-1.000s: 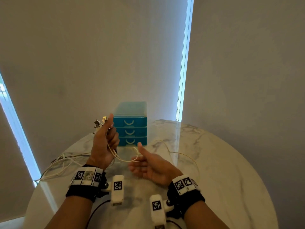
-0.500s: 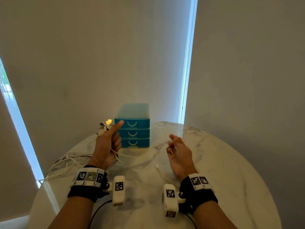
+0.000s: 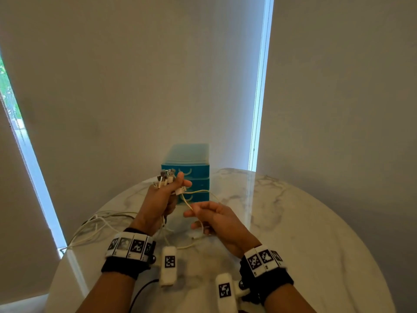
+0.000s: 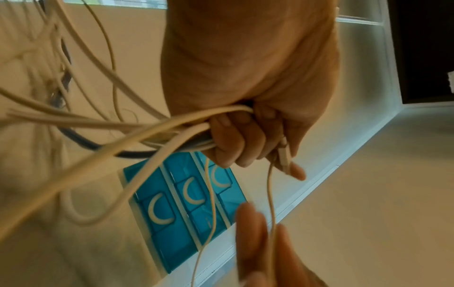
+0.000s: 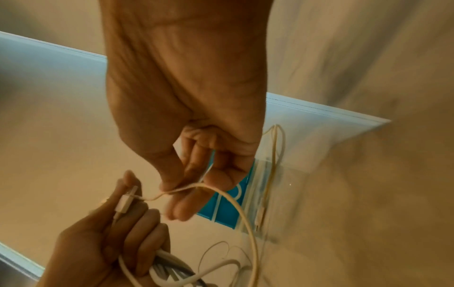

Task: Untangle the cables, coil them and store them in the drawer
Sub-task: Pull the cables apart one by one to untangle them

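Observation:
My left hand (image 3: 161, 201) (image 4: 242, 136) is raised above the marble table (image 3: 304, 233) and grips a bundle of white and grey cables (image 4: 157, 136), their plugs (image 3: 166, 177) sticking up past the thumb. One white connector (image 5: 125, 202) lies pinned against its index finger. My right hand (image 3: 212, 216) (image 5: 194, 174) pinches a thin cream cable (image 3: 188, 203) (image 5: 196, 187) just right of the left hand. That cable loops in front of the blue drawer unit (image 3: 191, 172) (image 4: 186, 209), whose three drawers are closed.
Loose cable loops (image 3: 97, 224) trail over the table's left edge, and a thin strand (image 3: 187, 245) lies between my wrists. Pale roller blinds hang close behind the table, with bright window strips on the left and centre.
My right hand moved left from the table's middle and took hold of the thin cable beside the left hand. The left hand stays raised with its bundle.

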